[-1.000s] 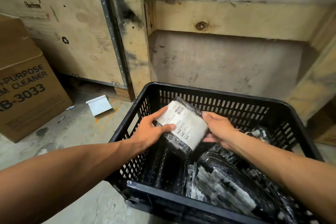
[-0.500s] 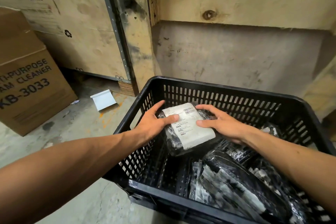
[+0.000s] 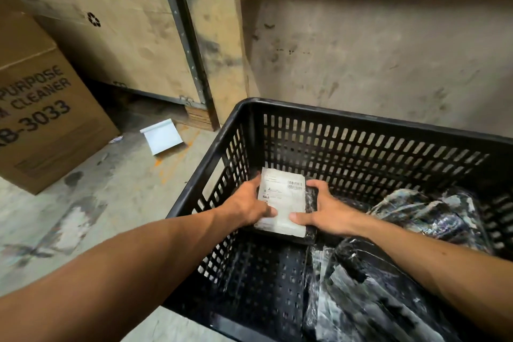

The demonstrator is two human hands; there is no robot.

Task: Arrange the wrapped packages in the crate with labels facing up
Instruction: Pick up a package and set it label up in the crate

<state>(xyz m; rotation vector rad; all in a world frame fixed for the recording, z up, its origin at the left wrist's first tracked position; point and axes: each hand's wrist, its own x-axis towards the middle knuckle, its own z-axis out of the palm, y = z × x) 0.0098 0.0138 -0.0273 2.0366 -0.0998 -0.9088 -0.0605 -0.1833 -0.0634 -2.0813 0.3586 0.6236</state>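
Note:
A black slotted plastic crate [image 3: 361, 125] stands on the floor in front of me. In its far left corner lies a black wrapped package [image 3: 283, 203] with its white label facing up. My left hand [image 3: 247, 204] grips the package's left edge and my right hand [image 3: 326, 209] grips its right edge, thumb on the label. Several other wrapped packages [image 3: 388, 280] lie in a loose pile in the crate's right half, plastic shiny, their labels mostly hidden. The near left part of the crate floor [image 3: 263, 280] is bare.
A cardboard box [image 3: 41, 108] printed with "CLEANER" stands at the left. A white folded sheet [image 3: 162, 139] lies on the concrete floor near it. Wooden crate walls [image 3: 361, 50] rise close behind the black crate.
Both hands have lowered the labelled package from mid-air down into the crate's far left corner and levelled it, label up. The camera has tilted downward.

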